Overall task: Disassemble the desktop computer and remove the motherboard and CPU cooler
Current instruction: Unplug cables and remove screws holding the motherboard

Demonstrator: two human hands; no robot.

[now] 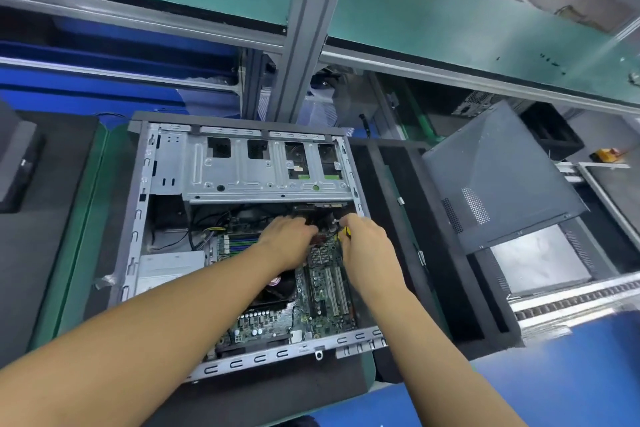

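An open desktop computer case (166, 163) lies on its side on a dark mat. Inside it the green motherboard (325, 291) fills the lower half, with the black CPU cooler (277, 291) partly under my left forearm. My left hand (287, 239) reaches into the case near the top edge of the board, its fingers curled down among the cables and connectors; what they grip is hidden. My right hand (363, 243) grips a yellow and black tool (343, 234) whose tip points at the board's upper right corner.
A silver drive cage (242, 166) spans the case's upper half, a power supply (169, 267) sits at the left. The removed grey side panel (498, 177) leans at the right. A metal post (304, 28) and a green shelf (450, 17) rise behind the case.
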